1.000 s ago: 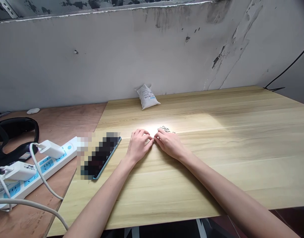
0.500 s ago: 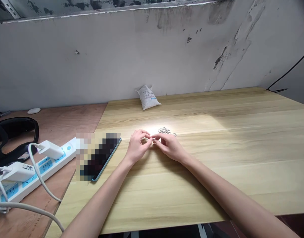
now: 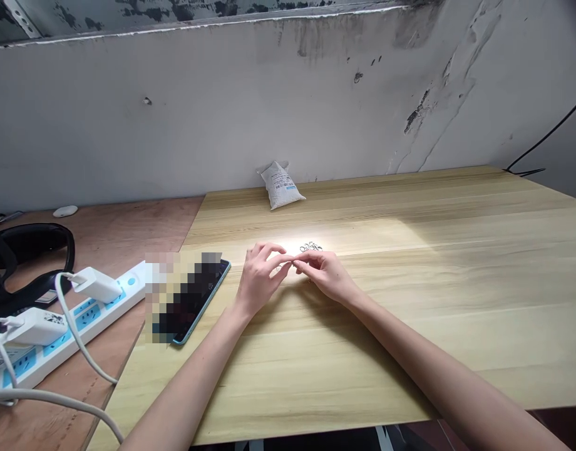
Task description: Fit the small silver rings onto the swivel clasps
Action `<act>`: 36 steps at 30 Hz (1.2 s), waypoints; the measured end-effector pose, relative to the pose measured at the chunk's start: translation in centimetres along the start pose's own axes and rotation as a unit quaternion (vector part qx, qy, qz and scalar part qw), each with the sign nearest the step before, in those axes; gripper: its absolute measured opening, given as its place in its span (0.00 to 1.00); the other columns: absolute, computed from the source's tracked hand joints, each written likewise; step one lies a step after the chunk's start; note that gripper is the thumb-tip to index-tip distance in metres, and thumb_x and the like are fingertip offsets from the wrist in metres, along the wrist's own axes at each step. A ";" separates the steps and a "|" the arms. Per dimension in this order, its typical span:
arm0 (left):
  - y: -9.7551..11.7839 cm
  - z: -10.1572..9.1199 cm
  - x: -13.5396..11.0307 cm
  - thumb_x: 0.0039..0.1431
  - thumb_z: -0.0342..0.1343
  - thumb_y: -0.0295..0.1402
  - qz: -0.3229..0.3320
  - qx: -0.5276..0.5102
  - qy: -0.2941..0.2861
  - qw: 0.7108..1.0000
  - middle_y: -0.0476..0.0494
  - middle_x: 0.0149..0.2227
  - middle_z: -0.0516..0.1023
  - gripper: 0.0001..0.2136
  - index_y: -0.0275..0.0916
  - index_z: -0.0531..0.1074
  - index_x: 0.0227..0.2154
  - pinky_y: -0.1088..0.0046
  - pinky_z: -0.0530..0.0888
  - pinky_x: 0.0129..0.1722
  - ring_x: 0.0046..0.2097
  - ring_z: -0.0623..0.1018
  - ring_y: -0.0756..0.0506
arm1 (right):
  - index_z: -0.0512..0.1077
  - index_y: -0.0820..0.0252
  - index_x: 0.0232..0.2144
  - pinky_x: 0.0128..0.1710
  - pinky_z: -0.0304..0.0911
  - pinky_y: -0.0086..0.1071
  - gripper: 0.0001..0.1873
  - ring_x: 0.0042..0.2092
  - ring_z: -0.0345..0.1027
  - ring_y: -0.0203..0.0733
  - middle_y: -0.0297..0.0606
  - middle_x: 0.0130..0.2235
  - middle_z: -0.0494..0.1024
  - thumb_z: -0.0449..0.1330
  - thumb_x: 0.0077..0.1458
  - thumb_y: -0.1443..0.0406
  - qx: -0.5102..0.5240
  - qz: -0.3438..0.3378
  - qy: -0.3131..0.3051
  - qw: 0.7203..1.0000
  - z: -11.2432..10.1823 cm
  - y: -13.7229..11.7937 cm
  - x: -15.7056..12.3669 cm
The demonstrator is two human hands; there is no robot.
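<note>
My left hand [image 3: 260, 275] and my right hand [image 3: 328, 274] meet fingertip to fingertip just above the table. Thumb and forefinger are pinched together on each; whatever lies between them is too small to make out. Just behind my right fingers is a little pile of thin metal rings [image 3: 310, 247], partly covered by that hand. One more pale ring [image 3: 279, 268] shows faintly on the wood below my left fingers.
A white printed packet [image 3: 283, 188] rests against the wall at the back. Left of my arm lies a phone [image 3: 201, 300], partly blurred. Beyond it, on a reddish board, are a white power strip [image 3: 88, 316] with chargers and cables, and black goggles [image 3: 32, 260].
My left fingers have lifted and straightened a little, and the pinched fingertips have shifted slightly right. My right hand covers more of the ring pile's right side.
</note>
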State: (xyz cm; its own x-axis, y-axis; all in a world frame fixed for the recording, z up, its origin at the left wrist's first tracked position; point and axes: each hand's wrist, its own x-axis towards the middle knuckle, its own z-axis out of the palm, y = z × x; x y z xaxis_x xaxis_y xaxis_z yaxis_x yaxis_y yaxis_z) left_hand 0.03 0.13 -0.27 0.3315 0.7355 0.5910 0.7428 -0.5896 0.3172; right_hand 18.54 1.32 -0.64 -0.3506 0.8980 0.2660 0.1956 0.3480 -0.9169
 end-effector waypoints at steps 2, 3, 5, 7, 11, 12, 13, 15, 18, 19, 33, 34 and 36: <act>-0.2 -0.1 0.0 0.63 0.54 0.33 0.031 0.031 0.005 0.999 0.46 0.42 0.78 0.07 0.48 0.78 0.39 0.65 0.66 0.46 0.47 0.73 0.44 | 0.79 0.62 0.34 0.29 0.61 0.30 0.14 0.29 0.68 0.37 0.38 0.28 0.78 0.58 0.58 0.57 0.016 0.016 -0.018 1.000 -0.2 -0.1 0.0; -0.3 -0.1 0.0 0.63 0.54 0.33 0.042 0.042 0.004 0.998 0.46 0.43 0.78 0.08 0.48 0.78 0.39 0.65 0.67 0.46 0.47 0.73 0.44 | 0.79 0.62 0.34 0.29 0.61 0.30 0.14 0.29 0.68 0.37 0.37 0.27 0.77 0.58 0.58 0.57 0.025 0.023 -0.026 0.999 -0.3 -0.2 0.0; -0.3 -0.3 0.1 0.63 0.54 0.32 0.061 0.056 -0.006 0.996 0.46 0.44 0.78 0.09 0.49 0.78 0.42 0.65 0.67 0.46 0.48 0.72 0.43 | 0.79 0.62 0.33 0.28 0.60 0.29 0.14 0.28 0.67 0.36 0.36 0.26 0.76 0.59 0.57 0.58 0.040 0.035 -0.040 0.998 -0.5 -0.3 0.0; -0.2 -0.4 0.1 0.63 0.55 0.33 0.080 0.062 -0.014 0.995 0.46 0.45 0.78 0.09 0.50 0.77 0.43 0.65 0.67 0.47 0.49 0.72 0.43 | 0.79 0.62 0.34 0.27 0.58 0.28 0.14 0.26 0.65 0.35 0.35 0.24 0.75 0.59 0.57 0.58 0.050 0.051 -0.053 0.996 -0.7 -0.3 0.0; -0.1 -0.5 0.0 0.62 0.57 0.33 0.098 0.054 -0.015 0.994 0.46 0.45 0.78 0.09 0.50 0.77 0.44 0.64 0.66 0.49 0.50 0.72 0.43 | 0.80 0.62 0.36 0.26 0.55 0.28 0.15 0.24 0.61 0.33 0.33 0.22 0.73 0.58 0.58 0.58 0.065 0.077 -0.083 0.991 -0.9 -0.6 -0.1; -0.1 -0.4 0.0 0.62 0.57 0.33 0.100 0.053 -0.012 0.994 0.46 0.44 0.78 0.10 0.50 0.77 0.44 0.64 0.66 0.48 0.50 0.72 0.43 | 0.80 0.62 0.37 0.26 0.54 0.28 0.16 0.24 0.61 0.33 0.33 0.21 0.73 0.57 0.58 0.58 0.067 0.081 -0.089 0.990 -1.0 -0.7 -0.1; -0.1 -0.4 0.0 0.62 0.57 0.32 0.102 0.051 -0.007 0.993 0.46 0.44 0.79 0.10 0.50 0.77 0.44 0.65 0.66 0.48 0.49 0.72 0.43 | 0.80 0.62 0.38 0.26 0.54 0.27 0.16 0.24 0.60 0.33 0.33 0.21 0.73 0.57 0.59 0.58 0.068 0.083 -0.095 0.990 -1.1 -0.8 -0.1; -0.1 -0.2 0.1 0.61 0.57 0.31 0.109 0.047 0.008 0.993 0.46 0.43 0.79 0.09 0.49 0.77 0.43 0.65 0.67 0.46 0.48 0.73 0.44 | 0.80 0.62 0.40 0.25 0.52 0.27 0.17 0.24 0.59 0.32 0.33 0.22 0.73 0.56 0.60 0.58 0.061 0.082 -0.106 0.989 -1.3 -1.0 -0.1; 0.0 -0.2 0.1 0.61 0.57 0.30 0.106 0.035 0.022 0.993 0.46 0.42 0.79 0.06 0.46 0.77 0.38 0.65 0.67 0.45 0.47 0.73 0.44 | 0.79 0.63 0.39 0.25 0.52 0.27 0.18 0.24 0.58 0.32 0.33 0.23 0.72 0.54 0.61 0.57 0.033 0.069 -0.115 0.990 -1.2 -0.9 -0.1; 0.1 -0.2 0.1 0.61 0.56 0.30 0.100 0.030 0.022 0.994 0.46 0.42 0.79 0.06 0.45 0.77 0.37 0.65 0.67 0.45 0.46 0.73 0.44 | 0.79 0.62 0.38 0.25 0.52 0.27 0.18 0.24 0.58 0.32 0.33 0.23 0.72 0.54 0.62 0.56 0.021 0.060 -0.114 0.991 -1.1 -0.8 -0.1; 0.4 -0.4 0.2 0.62 0.55 0.36 -0.141 -0.196 -0.095 0.966 0.43 0.48 0.73 0.08 0.41 0.75 0.30 0.59 0.64 0.56 0.54 0.69 0.42 | 0.76 0.59 0.37 0.27 0.51 0.28 0.12 0.27 0.64 0.33 0.37 0.31 0.77 0.52 0.64 0.65 -0.323 -0.204 0.024 0.924 -0.7 0.6 -0.4; 0.5 -0.5 0.3 0.62 0.55 0.37 -0.147 -0.217 -0.098 0.960 0.42 0.49 0.73 0.08 0.41 0.75 0.30 0.60 0.66 0.55 0.55 0.69 0.42 | 0.76 0.59 0.36 0.27 0.51 0.27 0.11 0.27 0.63 0.33 0.36 0.31 0.77 0.53 0.64 0.66 -0.304 -0.201 0.023 0.931 -0.7 0.7 -0.4; 0.6 -0.7 0.4 0.63 0.54 0.38 -0.158 -0.249 -0.099 0.951 0.42 0.49 0.73 0.09 0.41 0.75 0.31 0.62 0.69 0.53 0.55 0.69 0.42 | 0.75 0.59 0.34 0.27 0.53 0.27 0.09 0.26 0.62 0.32 0.34 0.29 0.76 0.55 0.62 0.65 -0.256 -0.183 0.020 0.949 -0.6 0.7 -0.2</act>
State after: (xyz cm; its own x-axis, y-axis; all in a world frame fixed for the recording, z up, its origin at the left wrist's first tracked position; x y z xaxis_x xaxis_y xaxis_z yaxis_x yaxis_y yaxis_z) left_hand 0.20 -0.21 0.67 0.2768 0.9212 0.2735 0.4725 -0.3783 0.7960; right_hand 19.32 1.51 -1.19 -0.4478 0.6980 0.5588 0.4905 0.7143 -0.4991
